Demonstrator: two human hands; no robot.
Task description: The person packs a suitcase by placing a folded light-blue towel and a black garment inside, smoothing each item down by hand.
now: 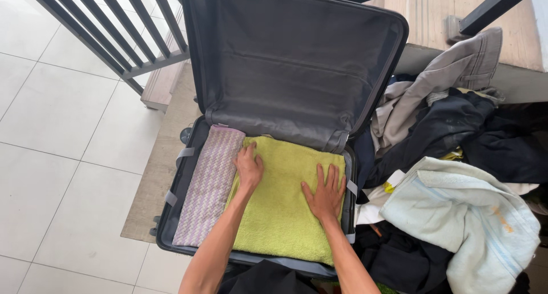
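Suitcase [188, 208], open on the floor, is the landmark: its near half holds one lime-green towel [285, 214] folded flat, filling most of the tray, and one purple-and-white patterned cloth [208, 185] rolled or folded along the suitcase's left wall, touching the towel's edge. Two hands rest on the green towel: the left hand [249, 168] curled, fingers bunched at the towel's far-left corner beside the patterned cloth, and the right hand [326, 196] spread flat, palm pressing down near the suitcase's right wall. Beyond them the one lid [285, 60] stands up, its grey lining bare. To the right of the suitcase lies one heap of loose clothes [451, 128], with a pale blue towel [468, 214] on top. As a judgement, the propped lid could drop onto the hands if knocked, and uneven pressing could rumple the towel or push the patterned cloth askew
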